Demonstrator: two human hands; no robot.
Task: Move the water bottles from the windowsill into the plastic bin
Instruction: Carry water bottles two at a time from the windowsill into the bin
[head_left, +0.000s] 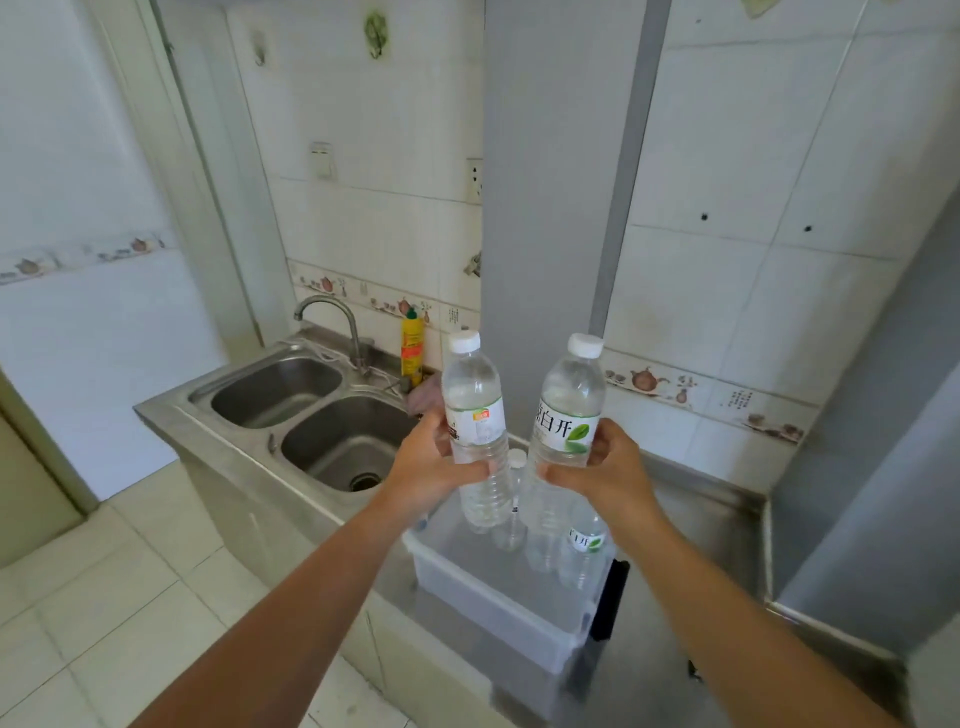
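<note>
Both forearms reach in from the bottom of the view, and each hand has a water bottle gripped around the middle. Left hand is wrapped around the left bottle, white cap, small orange patch on the label; right hand is clamped on the right bottle, which has a green leaf on its label and tilts a bit to the right. Both bottles hang right above the plastic bin, a translucent white tub sitting on the steel tabletop. Inside the bin a couple more bottles already stand upright toward the right side, one with the same leaf label. Further back on the left is a stainless double sink with a curved faucet, and a yellow dish soap bottle stands against the tiled wall behind it.
</note>
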